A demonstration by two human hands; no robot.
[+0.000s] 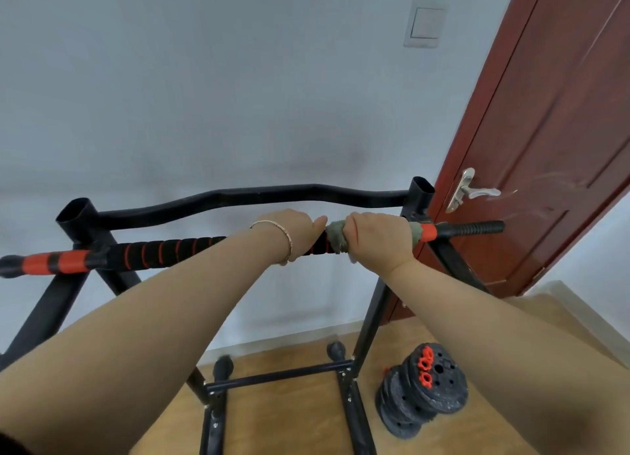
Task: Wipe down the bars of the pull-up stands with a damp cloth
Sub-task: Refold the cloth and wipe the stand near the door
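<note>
A black pull-up stand fills the view. Its near bar (170,248) has black foam with red stripes and runs left to right. A wavy black bar (238,197) lies behind it. My right hand (376,238) is closed around a grey-green damp cloth (335,238) wrapped on the near bar close to its right end. My left hand (293,227), with a bracelet on the wrist, grips the same bar just left of the cloth. The cloth shows on both sides of my right fist.
A dark red door (545,147) with a metal handle (477,192) stands right behind the stand's right upright (421,195). Stacked black weight plates (422,391) with red nuts lie on the wooden floor by the stand's right leg. A white wall is behind.
</note>
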